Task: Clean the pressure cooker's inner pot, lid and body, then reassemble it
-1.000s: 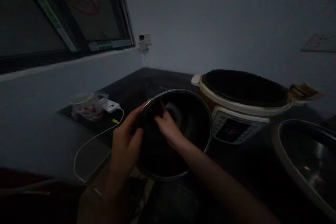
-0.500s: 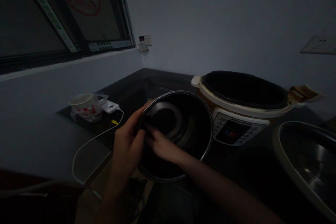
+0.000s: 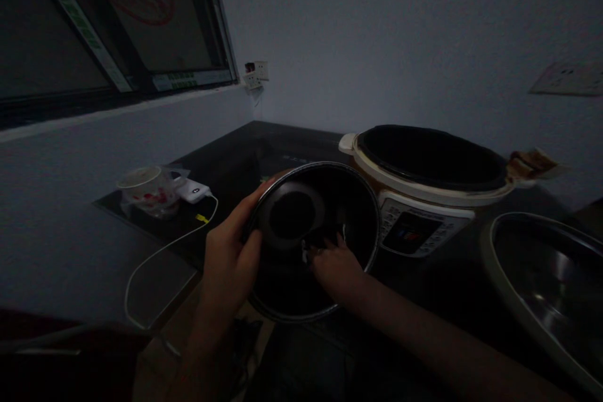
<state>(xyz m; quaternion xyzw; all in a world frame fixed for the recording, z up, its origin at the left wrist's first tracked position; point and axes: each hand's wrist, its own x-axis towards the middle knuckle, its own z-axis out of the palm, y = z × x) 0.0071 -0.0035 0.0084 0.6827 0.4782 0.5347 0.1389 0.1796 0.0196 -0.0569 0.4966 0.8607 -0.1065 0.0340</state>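
Observation:
A dark round inner pot (image 3: 294,213) with a pale metal rim is tilted towards me in the middle of the view. My left hand (image 3: 235,239) grips its left rim, thumb inside and fingers around the outer wall. Inside the pot, low on the right, is my right hand (image 3: 336,267), fingers apart and pointing at the inner wall. Small whitish streaks show around those fingertips; whether they are water, glare or the edge of something dark, I cannot make out. Behind and right stands an electric cooker (image 3: 426,235), its top uncovered and dark within.
A pot lid (image 3: 541,282) lies at the right. On the left of the dark counter (image 3: 277,138) sit a bagged cup (image 3: 151,191) and a white device (image 3: 194,190), whose cable (image 3: 162,251) hangs over the edge. Wall sockets (image 3: 257,72) are at the back corner.
My right hand has moved from the pot's left inner side to its lower right, its fingers now more spread. My left hand keeps its grip on the rim. The view has shifted slightly.

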